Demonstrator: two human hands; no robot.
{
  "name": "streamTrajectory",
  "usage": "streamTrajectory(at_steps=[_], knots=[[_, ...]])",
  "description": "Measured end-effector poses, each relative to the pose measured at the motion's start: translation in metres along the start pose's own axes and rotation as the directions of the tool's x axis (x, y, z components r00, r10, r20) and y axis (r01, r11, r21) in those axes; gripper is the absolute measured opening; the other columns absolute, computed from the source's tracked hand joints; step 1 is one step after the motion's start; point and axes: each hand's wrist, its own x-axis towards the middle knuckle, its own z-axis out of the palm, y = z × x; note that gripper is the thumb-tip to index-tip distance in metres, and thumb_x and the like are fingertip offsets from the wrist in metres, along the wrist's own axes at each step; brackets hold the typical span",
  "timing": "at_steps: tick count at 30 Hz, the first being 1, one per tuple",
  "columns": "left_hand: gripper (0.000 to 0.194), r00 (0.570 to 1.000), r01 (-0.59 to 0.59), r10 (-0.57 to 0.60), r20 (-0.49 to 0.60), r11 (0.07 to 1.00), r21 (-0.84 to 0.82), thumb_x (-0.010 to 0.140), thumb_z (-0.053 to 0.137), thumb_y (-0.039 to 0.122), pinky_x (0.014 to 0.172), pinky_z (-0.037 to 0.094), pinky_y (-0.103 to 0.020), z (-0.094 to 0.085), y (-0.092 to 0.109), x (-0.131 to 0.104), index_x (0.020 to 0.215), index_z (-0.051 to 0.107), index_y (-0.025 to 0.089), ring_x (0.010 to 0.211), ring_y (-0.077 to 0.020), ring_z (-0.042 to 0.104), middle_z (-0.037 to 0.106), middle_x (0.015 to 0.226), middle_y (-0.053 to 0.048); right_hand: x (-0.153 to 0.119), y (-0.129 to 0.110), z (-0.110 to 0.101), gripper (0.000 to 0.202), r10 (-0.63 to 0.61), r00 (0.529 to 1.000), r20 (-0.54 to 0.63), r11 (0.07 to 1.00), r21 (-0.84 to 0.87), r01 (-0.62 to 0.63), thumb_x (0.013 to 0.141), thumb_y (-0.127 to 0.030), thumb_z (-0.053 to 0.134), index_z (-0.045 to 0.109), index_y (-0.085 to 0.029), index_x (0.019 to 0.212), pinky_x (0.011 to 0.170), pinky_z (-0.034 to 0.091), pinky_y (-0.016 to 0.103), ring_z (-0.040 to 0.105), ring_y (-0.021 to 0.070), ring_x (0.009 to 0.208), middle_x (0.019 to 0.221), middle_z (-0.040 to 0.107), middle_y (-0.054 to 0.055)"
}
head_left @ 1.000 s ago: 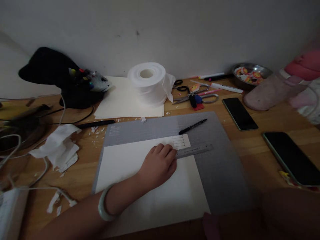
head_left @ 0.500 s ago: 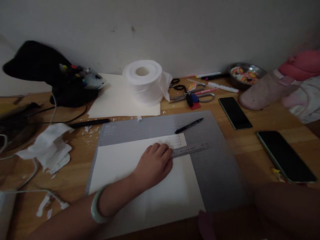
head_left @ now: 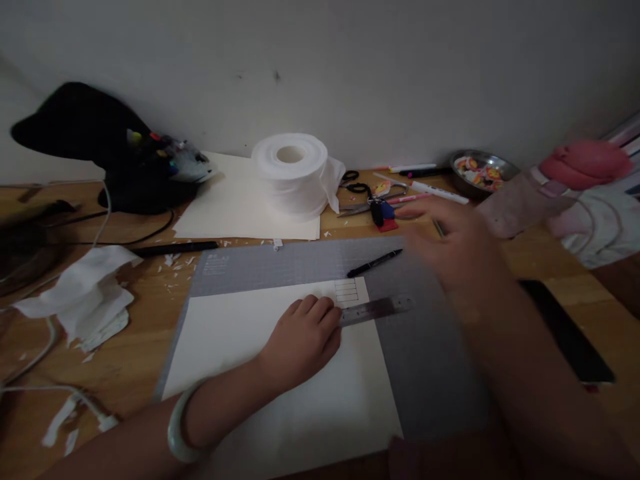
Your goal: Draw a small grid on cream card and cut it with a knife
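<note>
My left hand, a pale bangle on its wrist, is closed on the left end of a clear ruler. Both rest on a white sheet of paper, and the ruler's far end overhangs the sheet's right edge. Just above the ruler, a small ruled grid is drawn in the sheet's top right corner. My right hand is over the right side of the grey cutting mat, blurred, with thumb and fingers apart and nothing seen between them. A black pen lies on the mat to its left.
Behind the mat stand a toilet paper roll, scissors, markers and a metal bowl. To the right are a phone and a pink-lidded bottle. Crumpled tissue and cables lie left.
My right arm has swung in from the lower right, bringing the hand near the pen and covering one phone. My left hand stays on the ruler. The view has shifted slightly.
</note>
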Motion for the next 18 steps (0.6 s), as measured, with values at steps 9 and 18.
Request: streamTrajectory(at_steps=[9,18], knots=[[0.015,1.0,0.007,-0.007,0.001,1.0,-0.007,0.085,0.045,0.02,0.074,0.045,-0.038,-0.001,0.001,0.0,0.094,0.056,0.017,0.086,-0.0228,0.049,0.057,0.093,-0.007,-0.01,0.018,0.047,0.02,0.005,0.945,0.328,0.913,-0.388,0.129,0.075,-0.011,0.048,0.062,-0.017,0.088,0.068,0.042,0.032,0.057,0.021,0.08,0.093,0.06,0.009],[0.017,1.0,-0.001,0.001,-0.013,1.0,0.006,0.084,0.045,0.02,0.074,0.046,-0.038,0.001,0.0,0.0,0.097,0.056,0.018,0.086,-0.0226,0.05,0.057,0.095,-0.007,-0.031,-0.005,0.062,0.027,0.203,0.979,0.002,0.886,0.426,-0.184,0.089,-0.036,0.035,0.055,-0.024,0.103,0.057,0.045,0.028,0.056,0.0136,0.063,0.085,0.062,0.003]])
